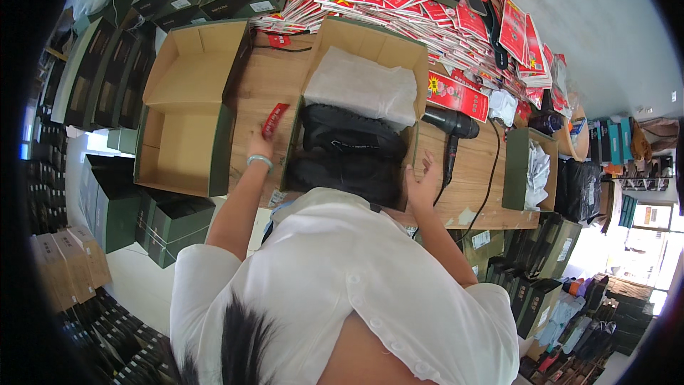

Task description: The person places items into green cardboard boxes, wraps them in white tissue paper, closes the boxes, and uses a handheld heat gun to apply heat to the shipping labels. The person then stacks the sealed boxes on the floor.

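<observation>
My left hand pinches a small red printed card just left of an open green shoebox. Inside that box a pair of black shoes lies side by side, in the half nearest me. White tissue paper is spread over the lid side, behind the shoes. By the box's right wall is my right hand, its fingers apart and curled slightly upward, with nothing in them. Whether it touches the wall, I cannot tell.
Left on the wooden table stands an open, unfilled shoebox. Red printed cards are heaped along the back. A black hair dryer with its cord lies at right, before a small box of white paper. Stacked shoeboxes surround the table.
</observation>
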The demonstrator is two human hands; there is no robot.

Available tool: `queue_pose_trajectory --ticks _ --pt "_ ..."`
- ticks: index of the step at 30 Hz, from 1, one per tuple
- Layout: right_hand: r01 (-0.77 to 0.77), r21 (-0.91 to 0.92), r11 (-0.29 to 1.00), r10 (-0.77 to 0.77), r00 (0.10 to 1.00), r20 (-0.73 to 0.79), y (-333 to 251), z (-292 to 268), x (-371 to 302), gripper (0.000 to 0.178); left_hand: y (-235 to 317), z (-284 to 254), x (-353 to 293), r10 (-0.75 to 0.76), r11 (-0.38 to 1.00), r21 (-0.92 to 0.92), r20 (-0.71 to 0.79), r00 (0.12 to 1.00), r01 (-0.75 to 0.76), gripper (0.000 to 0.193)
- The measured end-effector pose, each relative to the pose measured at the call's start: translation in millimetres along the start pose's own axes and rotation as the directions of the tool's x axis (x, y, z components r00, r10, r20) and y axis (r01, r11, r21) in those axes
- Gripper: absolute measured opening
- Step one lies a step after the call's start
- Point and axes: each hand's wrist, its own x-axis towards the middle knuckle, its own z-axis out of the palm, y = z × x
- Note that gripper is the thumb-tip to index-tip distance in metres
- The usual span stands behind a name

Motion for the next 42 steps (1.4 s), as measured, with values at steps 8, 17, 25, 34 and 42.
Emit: queue_pose_trajectory --ticks 8,17,25,34,42 --pt "0.087 0.041 0.995 -0.083 0.992 -0.099 -12 5 12 0.053 159 -96 -52 0.768 0.623 -0.148 -0.071 0.637 -0.768 0.017" --pt "0.173 0.026 0.985 -0.167 0.973 -0.158 6 -7 22 0.047 215 -37 -87 0.806 0.482 -0.113 0.446 0.390 -0.869 0.023" --pt "0.182 -0.164 0.969 -0.203 0.972 -0.121 12 -10 35 0.044 177 -30 -97 0.728 0.613 0.071 0.336 0.598 -0.787 0.074" --pt "0.137 -0.387 0.912 -0.074 0.982 0.173 2 78 201 0.059 140 -41 -122 0.743 0.665 0.068 0.033 0.668 -0.744 0.052" --pt "-0.431 -0.064 0.900 0.436 0.894 0.101 21 129 275 0.053 96 -56 -134 0.577 0.815 -0.086 0.026 0.816 -0.573 0.046"
